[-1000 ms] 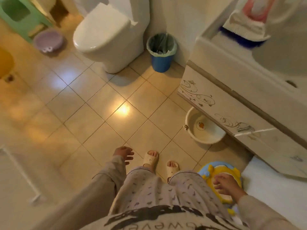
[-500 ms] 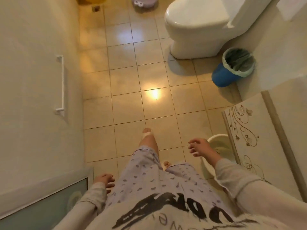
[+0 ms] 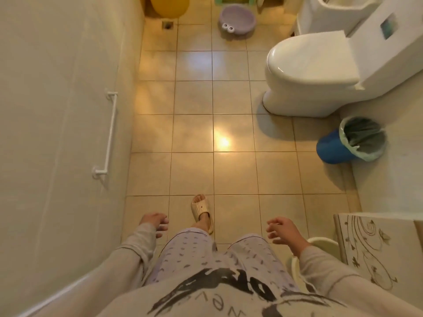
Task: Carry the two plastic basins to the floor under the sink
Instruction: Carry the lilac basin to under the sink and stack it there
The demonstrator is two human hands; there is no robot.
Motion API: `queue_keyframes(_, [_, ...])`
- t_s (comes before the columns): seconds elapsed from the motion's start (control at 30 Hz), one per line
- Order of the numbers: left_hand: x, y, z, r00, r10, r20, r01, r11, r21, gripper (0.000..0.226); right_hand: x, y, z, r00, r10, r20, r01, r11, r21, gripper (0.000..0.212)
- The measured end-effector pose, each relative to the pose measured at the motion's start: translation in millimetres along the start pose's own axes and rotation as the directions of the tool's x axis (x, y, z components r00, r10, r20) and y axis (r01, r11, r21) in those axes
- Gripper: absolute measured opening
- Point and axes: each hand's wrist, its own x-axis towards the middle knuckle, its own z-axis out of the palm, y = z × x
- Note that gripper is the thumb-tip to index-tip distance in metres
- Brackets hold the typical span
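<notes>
A purple plastic basin (image 3: pixel 238 20) with cartoon eyes sits on the tiled floor at the far end of the room. A cream basin (image 3: pixel 325 244) rests on the floor beside the patterned sink cabinet (image 3: pixel 370 248) at lower right, mostly hidden behind my right arm. My left hand (image 3: pixel 154 223) hangs low near the left wall, fingers apart, holding nothing. My right hand (image 3: pixel 283 229) hovers above the floor just left of the cream basin, fingers apart and empty.
A white toilet (image 3: pixel 313 72) stands at right, with a blue lined bin (image 3: pixel 352 143) beside it. A white grab bar (image 3: pixel 109 136) is on the left wall. A yellow tub (image 3: pixel 169 5) and a green stool (image 3: pixel 231 0) sit at the far end.
The view has swung left and along the room, bringing the purple basin into sight. My right hand has left the cabinet side, and one foot has stepped forward.
</notes>
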Motion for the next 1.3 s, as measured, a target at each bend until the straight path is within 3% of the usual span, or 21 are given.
queue_keyframes(0.17, [0, 122, -17, 0.974, 0.211, 0.079, -0.213, 0.977, 0.019, 0.014, 17, -36, -6, 0.995, 0.065, -0.070, -0.063, 0.998, 0.031, 0.023])
queue_keyframes(0.3, [6, 180, -23, 0.955, 0.275, 0.109, -0.275, 0.961, -0.017, 0.015, 30, -57, -18, 0.990, 0.115, -0.084, -0.110, 0.992, 0.062, 0.023])
queue_keyframes(0.53, [37, 236, -13, 0.975, 0.200, 0.098, -0.200, 0.980, -0.015, 0.014, 72, -139, -26, 0.989, 0.118, -0.093, -0.111, 0.991, 0.077, 0.023])
queue_keyframes(0.73, [74, 272, -9, 0.994, 0.108, -0.018, -0.106, 0.992, 0.068, 0.028, 129, -253, -40, 0.999, 0.032, -0.042, -0.028, 0.996, 0.086, 0.023])
queue_keyframes(0.97, [85, 324, -8, 0.992, -0.050, -0.116, 0.034, 0.990, -0.136, 0.033, 165, -392, -59, 0.995, -0.080, 0.057, 0.073, 0.991, 0.111, 0.022])
queue_keyframes(1.3, [128, 446, -11, 0.992, -0.049, -0.120, 0.031, 0.988, -0.149, 0.032, 222, -521, -88, 0.987, -0.144, 0.076, 0.134, 0.984, 0.117, 0.019])
